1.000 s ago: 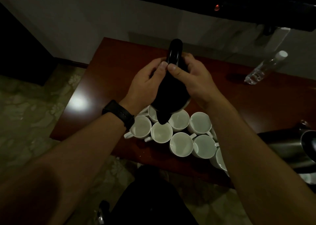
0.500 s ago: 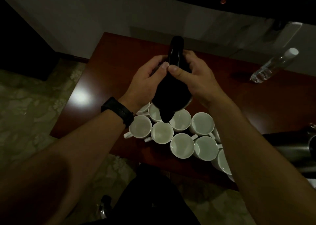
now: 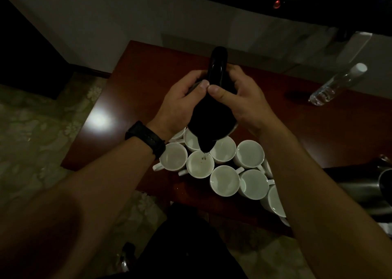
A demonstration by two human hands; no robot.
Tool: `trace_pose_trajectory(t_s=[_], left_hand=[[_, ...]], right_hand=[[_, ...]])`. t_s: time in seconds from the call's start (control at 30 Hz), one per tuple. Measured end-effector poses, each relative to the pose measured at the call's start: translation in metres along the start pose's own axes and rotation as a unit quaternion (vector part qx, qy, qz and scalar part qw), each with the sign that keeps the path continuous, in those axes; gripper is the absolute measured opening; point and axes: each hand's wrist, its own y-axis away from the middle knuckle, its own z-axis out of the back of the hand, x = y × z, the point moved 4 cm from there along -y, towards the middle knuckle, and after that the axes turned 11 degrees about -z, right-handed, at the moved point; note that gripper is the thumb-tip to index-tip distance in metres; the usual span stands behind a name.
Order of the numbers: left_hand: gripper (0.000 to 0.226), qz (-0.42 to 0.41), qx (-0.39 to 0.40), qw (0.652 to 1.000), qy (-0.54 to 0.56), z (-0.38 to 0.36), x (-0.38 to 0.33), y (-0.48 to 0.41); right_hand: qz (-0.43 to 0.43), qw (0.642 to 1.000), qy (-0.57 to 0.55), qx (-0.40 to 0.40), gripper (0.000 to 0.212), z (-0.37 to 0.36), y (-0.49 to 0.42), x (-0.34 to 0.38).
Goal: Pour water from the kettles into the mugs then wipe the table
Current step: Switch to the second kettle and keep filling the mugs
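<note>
Gleaming reddish table (image 3: 331, 134), patterned floor (image 3: 40, 143)

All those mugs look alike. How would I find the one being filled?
Find the red-brown table; white mugs crowd its near edge. A black kettle is tipped above them. The mug directly under its spout is the one: only it has a thin stream falling into it.
</note>
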Motion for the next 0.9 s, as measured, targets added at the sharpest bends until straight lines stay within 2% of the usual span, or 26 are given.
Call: trace_pose_trajectory(t_s=[0.9], left_hand=[[0.024, -0.003, 0.017, 1.000, 0.012, 0.0011, -0.0006, -0.0040]], right_hand=[[0.001, 1.000, 0.021, -0.005, 0.040, 0.0019, -0.0026, 0.0033]])
